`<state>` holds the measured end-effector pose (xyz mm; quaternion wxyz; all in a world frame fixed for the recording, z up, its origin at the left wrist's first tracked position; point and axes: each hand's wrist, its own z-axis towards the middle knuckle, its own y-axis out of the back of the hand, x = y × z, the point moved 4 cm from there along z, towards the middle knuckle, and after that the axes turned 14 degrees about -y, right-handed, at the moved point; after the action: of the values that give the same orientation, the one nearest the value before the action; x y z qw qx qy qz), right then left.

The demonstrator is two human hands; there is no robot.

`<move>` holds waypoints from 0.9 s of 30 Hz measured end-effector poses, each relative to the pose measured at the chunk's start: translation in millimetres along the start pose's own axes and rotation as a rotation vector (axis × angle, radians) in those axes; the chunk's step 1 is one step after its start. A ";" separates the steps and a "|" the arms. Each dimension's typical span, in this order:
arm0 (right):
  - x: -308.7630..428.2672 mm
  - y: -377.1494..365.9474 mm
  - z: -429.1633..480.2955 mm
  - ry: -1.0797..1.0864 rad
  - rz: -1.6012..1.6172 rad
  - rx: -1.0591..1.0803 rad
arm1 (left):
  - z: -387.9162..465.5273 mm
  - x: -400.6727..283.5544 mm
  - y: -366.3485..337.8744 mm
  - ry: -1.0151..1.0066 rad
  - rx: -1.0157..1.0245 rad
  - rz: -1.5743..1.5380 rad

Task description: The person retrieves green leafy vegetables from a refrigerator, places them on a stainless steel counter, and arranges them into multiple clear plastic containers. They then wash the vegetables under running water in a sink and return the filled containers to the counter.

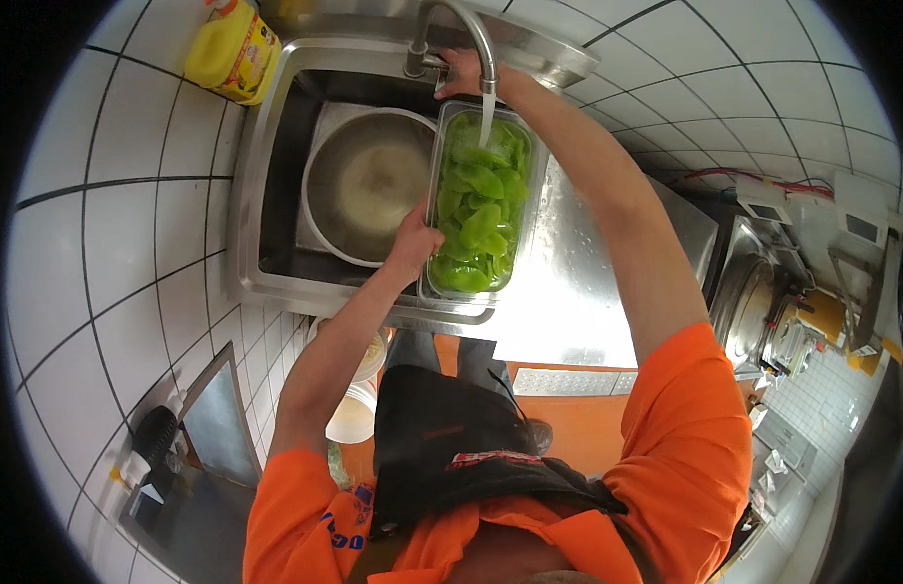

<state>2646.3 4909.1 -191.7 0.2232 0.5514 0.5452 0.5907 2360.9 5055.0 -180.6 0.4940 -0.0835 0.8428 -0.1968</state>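
Observation:
My left hand (416, 244) grips the left side of a clear plastic container (521, 276), thumb over its rim. Sliced green vegetable pieces (482, 219), which look like pepper or lettuce stem, sit in water inside it. The container straddles the right part of the stainless sink (248, 219) and its edge. From the curved metal faucet (475, 25) a stream of water (487, 120) runs into its far end. Behind the spout, my right hand (466, 73) has its fingers around the faucet handle (435, 63).
A large round metal basin (371, 182) with cloudy liquid stands in the sink. A yellow pump jug (232, 55) is at the back left corner. To the right extends a wet steel counter (579, 255). White buckets (351, 416) stand on the floor below. Tiled walls (152, 241) close in the left side.

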 end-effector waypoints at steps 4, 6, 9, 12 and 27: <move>13.5 -7.4 7.5 0.053 -0.291 -0.036 | 2.0 8.8 6.0 0.040 -0.008 -0.022; 23.6 -6.2 6.4 0.049 -0.374 -0.056 | 2.5 9.8 6.4 0.034 0.020 -0.007; 38.6 2.2 2.7 0.084 -0.528 -0.055 | 1.7 8.3 7.3 0.021 0.005 -0.017; 30.2 30.4 10.1 0.006 -0.161 0.197 | 1.2 5.8 7.7 0.016 -0.012 -0.016; 32.1 71.6 -193.0 -0.250 0.372 -0.601 | -33.2 -14.6 17.5 0.050 -0.062 0.052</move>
<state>2488.3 4838.2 -75.8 0.3285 0.6188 0.2066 0.6830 2340.3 5084.1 -161.7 0.4748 -0.0717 0.8625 -0.1596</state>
